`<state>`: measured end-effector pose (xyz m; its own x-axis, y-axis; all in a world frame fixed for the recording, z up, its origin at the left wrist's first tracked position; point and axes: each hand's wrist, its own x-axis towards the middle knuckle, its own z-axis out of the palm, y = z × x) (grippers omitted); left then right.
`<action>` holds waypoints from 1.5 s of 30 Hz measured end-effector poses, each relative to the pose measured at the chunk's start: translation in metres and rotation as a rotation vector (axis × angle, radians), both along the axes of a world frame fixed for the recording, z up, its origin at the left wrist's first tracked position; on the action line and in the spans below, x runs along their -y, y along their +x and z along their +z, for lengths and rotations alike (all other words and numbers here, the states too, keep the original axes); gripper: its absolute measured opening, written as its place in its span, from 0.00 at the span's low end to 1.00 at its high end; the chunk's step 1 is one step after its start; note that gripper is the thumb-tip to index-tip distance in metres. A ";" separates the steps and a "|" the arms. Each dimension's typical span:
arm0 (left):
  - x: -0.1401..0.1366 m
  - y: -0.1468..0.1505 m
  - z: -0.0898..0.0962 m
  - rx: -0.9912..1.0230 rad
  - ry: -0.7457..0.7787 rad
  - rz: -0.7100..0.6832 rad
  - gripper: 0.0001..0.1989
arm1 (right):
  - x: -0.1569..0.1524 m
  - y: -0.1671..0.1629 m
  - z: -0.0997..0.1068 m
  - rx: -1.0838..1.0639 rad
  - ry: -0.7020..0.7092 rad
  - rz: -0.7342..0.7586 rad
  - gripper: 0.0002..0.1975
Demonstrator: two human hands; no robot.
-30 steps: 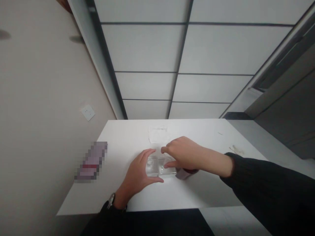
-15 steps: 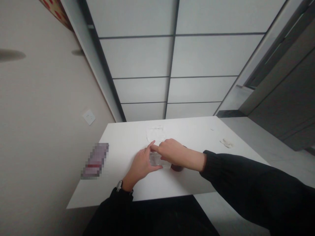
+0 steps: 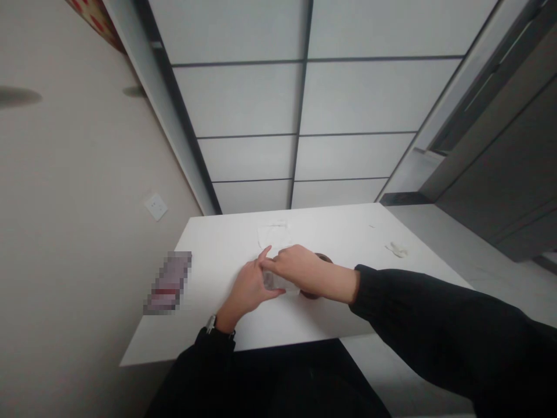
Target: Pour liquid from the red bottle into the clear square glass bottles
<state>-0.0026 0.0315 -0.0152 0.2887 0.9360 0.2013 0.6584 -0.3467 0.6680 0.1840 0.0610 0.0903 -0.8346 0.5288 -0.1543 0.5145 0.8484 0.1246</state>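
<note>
Near the middle of the white table, my left hand (image 3: 251,285) curls round the left side of a small clear container (image 3: 278,284), thumb in front and fingers behind. My right hand (image 3: 296,266) reaches across its top, palm down, with the fingers bent in by the left fingers. Whatever its fingertips pinch is hidden. Partly under my right wrist stands a brown round object (image 3: 310,295), probably a bowl; only its edges show. Just behind the hands lies a thin, clear or white sheet (image 3: 272,234).
A crumpled pale scrap (image 3: 397,250) lies on the right part of the white table (image 3: 226,238). At its left edge is a blurred-out purple item (image 3: 169,283). A wall with a socket (image 3: 155,206) borders the left, and panelled doors (image 3: 250,104) stand behind.
My right hand has moved slightly left over the container, and more of the brown object's far rim shows. My left hand keeps its hold. The whole view has shifted a little.
</note>
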 end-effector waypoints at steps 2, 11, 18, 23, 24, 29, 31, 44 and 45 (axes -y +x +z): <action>0.000 0.000 0.000 0.004 0.003 -0.002 0.55 | 0.001 0.001 0.004 -0.003 -0.018 0.020 0.43; 0.001 -0.003 0.002 0.018 -0.001 -0.050 0.55 | 0.005 -0.006 0.020 -0.042 -0.153 -0.116 0.27; -0.001 -0.001 0.002 -0.001 -0.001 -0.022 0.50 | -0.001 -0.005 0.027 -0.123 -0.204 -0.163 0.21; 0.000 0.000 0.001 -0.029 -0.016 -0.013 0.55 | -0.007 0.000 0.025 -0.097 -0.254 -0.163 0.20; 0.000 0.000 0.001 -0.031 -0.014 -0.015 0.53 | -0.007 0.000 0.025 -0.110 -0.263 -0.145 0.19; 0.000 0.001 0.002 -0.031 -0.018 -0.017 0.52 | -0.008 0.004 0.020 -0.107 -0.169 -0.208 0.26; 0.000 0.001 0.002 -0.035 -0.019 -0.011 0.55 | -0.008 0.006 0.017 -0.068 -0.162 -0.174 0.21; 0.000 -0.001 -0.001 -0.043 0.006 0.000 0.56 | -0.002 0.006 0.017 0.027 -0.102 0.114 0.20; 0.000 -0.001 -0.001 -0.042 0.010 -0.001 0.56 | -0.002 0.006 0.016 0.027 -0.088 0.097 0.22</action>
<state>-0.0031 0.0320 -0.0165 0.2982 0.9337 0.1980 0.6855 -0.3539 0.6363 0.1904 0.0632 0.1063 -0.8760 0.4292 -0.2198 0.4268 0.9023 0.0608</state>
